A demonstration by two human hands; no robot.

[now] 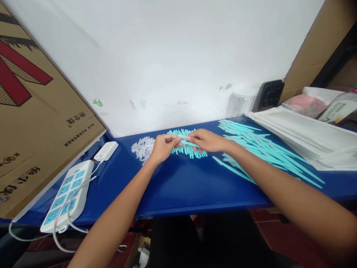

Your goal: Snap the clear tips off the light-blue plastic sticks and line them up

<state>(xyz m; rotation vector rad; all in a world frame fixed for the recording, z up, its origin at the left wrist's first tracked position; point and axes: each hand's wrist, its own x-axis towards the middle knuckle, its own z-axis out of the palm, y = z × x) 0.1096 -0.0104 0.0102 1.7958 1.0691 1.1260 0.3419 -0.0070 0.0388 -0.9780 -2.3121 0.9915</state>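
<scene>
Over the middle of the blue table, both hands meet at a slim turquoise plastic stick [191, 143]. My left hand [166, 146] is closed, thumb and fingers pinching the stick's left end; its fingertips partly cover what lies between them. From the other side, my right hand [205, 140] grips the same stick between thumb and fingers. Just beneath and behind the hands lies a heap of short turquoise sticks [192, 152]. Small translucent whitish pieces [142, 149] are piled left of my left hand. Longer turquoise sticks [259, 149] spread out beyond my right wrist, partly hidden by the forearm.
On the table's [173, 193] left stand a white power strip [68, 193] with cables and a white adapter [106, 150]. A cardboard box [41, 123] rises beside them. White plastic packs [312, 137], a clear container [242, 104] and a bottle [341, 108] occupy the right.
</scene>
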